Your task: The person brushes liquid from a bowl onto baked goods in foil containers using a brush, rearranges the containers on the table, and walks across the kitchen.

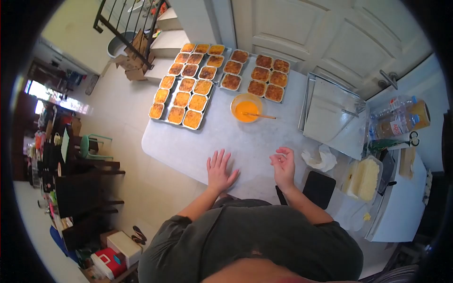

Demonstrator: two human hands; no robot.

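My left hand (219, 171) is open with its fingers spread, palm down at the near edge of the white table (226, 141). My right hand (283, 169) is raised above the table to the right, its fingers loosely bent and somewhat apart. I see nothing in either hand. Ahead of both stands a clear bowl (233, 111) of orange liquid, with a brush (259, 115) leaning in it. Crumpled white paper (322, 159) lies to the right of my right hand. A flat black object (319, 189) lies near my right forearm.
Trays hold several foil cups of browned baked food (182, 99), with darker ones (260, 74) farther back. Stacked metal trays (330, 111) lie at right, beside plastic bottles (394, 126), green-handled scissors (413, 138) and a tub of pale yellow food (367, 178). A door (325, 33) stands behind.
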